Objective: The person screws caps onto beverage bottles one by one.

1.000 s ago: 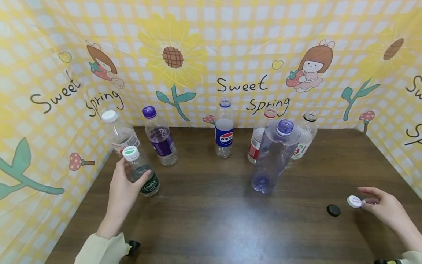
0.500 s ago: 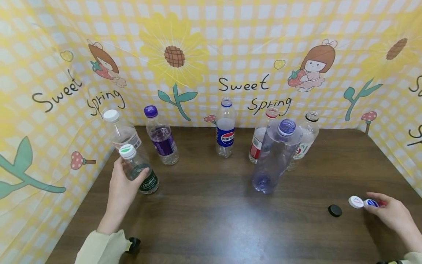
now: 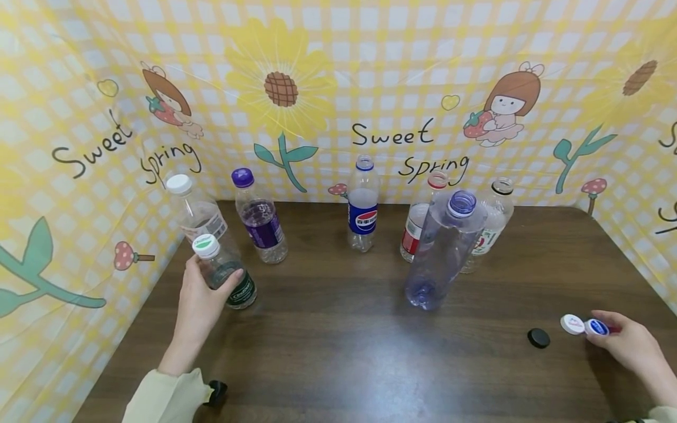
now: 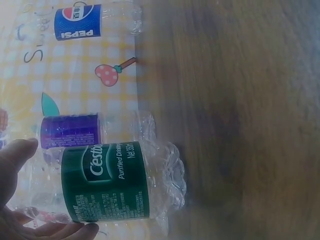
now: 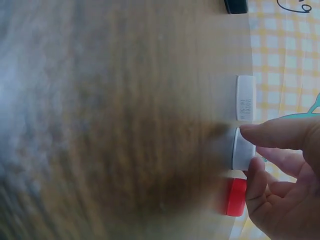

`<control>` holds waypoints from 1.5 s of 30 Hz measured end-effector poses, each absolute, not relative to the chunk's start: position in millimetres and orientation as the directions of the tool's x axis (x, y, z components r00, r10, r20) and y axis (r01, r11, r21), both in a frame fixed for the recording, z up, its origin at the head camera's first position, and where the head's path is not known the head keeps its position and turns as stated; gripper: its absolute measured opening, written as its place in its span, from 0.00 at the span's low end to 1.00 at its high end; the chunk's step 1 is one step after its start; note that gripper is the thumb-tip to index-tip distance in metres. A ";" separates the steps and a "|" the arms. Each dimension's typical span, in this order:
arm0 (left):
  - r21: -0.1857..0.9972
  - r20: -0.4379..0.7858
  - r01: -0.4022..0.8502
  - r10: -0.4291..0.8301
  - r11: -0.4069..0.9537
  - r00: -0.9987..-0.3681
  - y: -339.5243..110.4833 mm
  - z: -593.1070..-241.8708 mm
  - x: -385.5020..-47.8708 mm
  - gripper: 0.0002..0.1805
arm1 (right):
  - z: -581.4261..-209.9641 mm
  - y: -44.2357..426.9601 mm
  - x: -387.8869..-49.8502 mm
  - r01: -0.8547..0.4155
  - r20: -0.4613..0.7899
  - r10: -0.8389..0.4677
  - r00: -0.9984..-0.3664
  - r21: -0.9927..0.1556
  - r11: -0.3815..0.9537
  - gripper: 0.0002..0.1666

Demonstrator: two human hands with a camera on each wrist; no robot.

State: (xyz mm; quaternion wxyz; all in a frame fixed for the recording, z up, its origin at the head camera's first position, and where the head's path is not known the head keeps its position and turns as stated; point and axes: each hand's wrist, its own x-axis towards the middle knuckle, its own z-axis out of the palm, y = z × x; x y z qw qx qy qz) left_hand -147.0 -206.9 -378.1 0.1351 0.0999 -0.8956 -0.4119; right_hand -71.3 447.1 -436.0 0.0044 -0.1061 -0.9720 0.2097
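My left hand (image 3: 200, 305) grips a clear water bottle (image 4: 105, 182) with a green label and a white cap, fingers and thumb round its upper body. Behind it stand a clear bottle (image 3: 203, 220) with a white cap and a purple-labelled bottle (image 3: 262, 226) with a purple cap. At the right, my right hand (image 3: 629, 341) pinches a white bottle cap with a blue top (image 3: 598, 327) between thumb and finger, low at the table. Beside that cap lie a white cap (image 3: 572, 324) and a black cap (image 3: 539, 338). A red cap (image 5: 236, 197) shows in the right wrist view.
Uncapped bottles stand towards the back: a Pepsi bottle (image 3: 362, 217), a red-labelled bottle (image 3: 411, 235), a tall purplish bottle (image 3: 439, 258) and a black-ringed bottle (image 3: 489, 229). A yellow checked cloth (image 3: 328, 70) rises behind the brown table (image 3: 338, 341).
My right hand has shifted slightly right and down, and the blue-topped cap at its fingertips now shows fully. My left hand keeps its grip; the water bottle's top has tipped slightly left.
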 end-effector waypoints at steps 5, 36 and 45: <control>0.762 0.150 -0.080 -0.296 0.642 -0.943 -206.8 -378.8 -146.7 0.44 | -436.0 447.1 -70.7 0.210 -0.025 0.220 -0.975 -0.418 0.884 0.29; 0.768 0.200 -0.040 -0.299 0.639 -0.933 -204.2 -381.0 -152.3 0.45 | -437.3 446.2 -72.3 0.228 -0.021 0.239 -0.971 -0.395 0.890 0.26; 0.803 0.190 -0.051 -0.337 0.593 -0.922 -200.6 -376.9 -147.9 0.54 | -435.8 444.8 -72.3 0.242 -0.028 0.252 -0.967 -0.403 0.883 0.26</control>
